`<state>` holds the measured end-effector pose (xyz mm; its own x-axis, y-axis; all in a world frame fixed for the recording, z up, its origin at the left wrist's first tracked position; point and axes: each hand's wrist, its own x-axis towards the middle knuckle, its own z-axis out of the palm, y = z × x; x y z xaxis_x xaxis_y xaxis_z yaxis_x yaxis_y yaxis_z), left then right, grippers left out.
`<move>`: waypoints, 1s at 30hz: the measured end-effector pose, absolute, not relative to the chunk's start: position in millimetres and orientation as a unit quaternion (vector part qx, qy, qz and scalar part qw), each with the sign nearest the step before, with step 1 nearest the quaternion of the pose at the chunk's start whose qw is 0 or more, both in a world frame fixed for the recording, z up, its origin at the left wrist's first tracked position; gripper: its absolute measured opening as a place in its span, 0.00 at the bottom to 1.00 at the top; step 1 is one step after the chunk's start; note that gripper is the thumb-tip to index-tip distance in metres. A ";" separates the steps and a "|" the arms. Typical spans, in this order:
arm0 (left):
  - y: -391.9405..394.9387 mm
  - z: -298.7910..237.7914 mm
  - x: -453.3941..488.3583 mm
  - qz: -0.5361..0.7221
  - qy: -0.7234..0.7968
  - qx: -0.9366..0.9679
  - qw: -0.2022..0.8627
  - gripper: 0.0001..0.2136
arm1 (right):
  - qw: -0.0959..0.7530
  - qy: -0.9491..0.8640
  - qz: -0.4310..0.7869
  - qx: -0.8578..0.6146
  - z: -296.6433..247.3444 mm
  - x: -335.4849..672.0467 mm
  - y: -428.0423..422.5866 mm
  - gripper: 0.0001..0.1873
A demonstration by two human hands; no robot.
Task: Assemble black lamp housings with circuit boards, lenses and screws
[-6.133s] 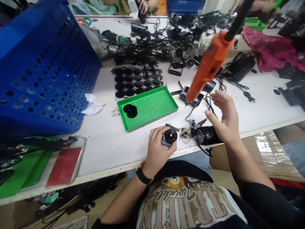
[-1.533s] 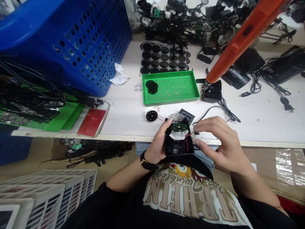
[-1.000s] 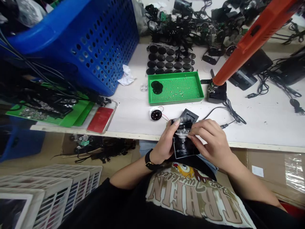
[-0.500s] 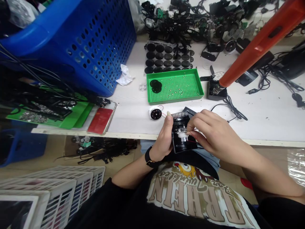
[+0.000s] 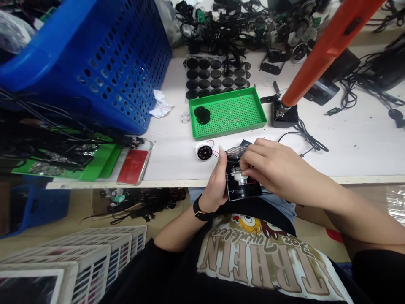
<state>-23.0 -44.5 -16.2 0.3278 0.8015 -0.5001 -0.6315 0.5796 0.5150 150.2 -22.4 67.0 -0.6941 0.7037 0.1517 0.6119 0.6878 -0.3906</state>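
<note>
Head view: the left hand grips a black housing from the left, holding it just over the near edge of the surface. The right hand curls over it, its fingertips at a clear part in the housing's middle; whether they grasp it cannot be told. Work in hand: wiring or fitting at the housing. Fingers hide the join; the red wire is barely traceable. A wired black disc lies just left.
</note>
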 end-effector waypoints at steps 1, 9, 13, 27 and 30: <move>-43.7 -15.2 -22.9 0.442 0.367 0.123 0.809 0.28 | 0.145 -0.901 0.188 -0.364 70.3 153.0 -21.3 0.06; -35.7 -8.1 -23.5 0.410 0.321 0.076 0.850 0.33 | 0.288 -0.768 0.402 -0.408 65.6 183.3 -27.3 0.10; -34.0 -9.6 -23.1 0.438 0.307 0.079 0.841 0.31 | 0.336 -0.773 0.319 -0.432 38.9 175.0 -36.2 0.04; -26.6 -6.7 -19.6 0.408 0.350 0.095 0.838 0.26 | 0.390 -0.762 0.273 -0.438 20.5 163.2 -36.8 0.04; -25.8 -8.9 -18.7 0.403 0.341 0.088 0.844 0.26 | 0.400 -0.763 0.264 -0.434 18.1 161.8 -36.3 0.03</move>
<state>-18.7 -25.8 -8.9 0.4414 0.7415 -0.5053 -0.6207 0.6590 0.4248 161.8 -36.3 18.1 -0.3029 0.8738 0.3805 0.4508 0.4832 -0.7505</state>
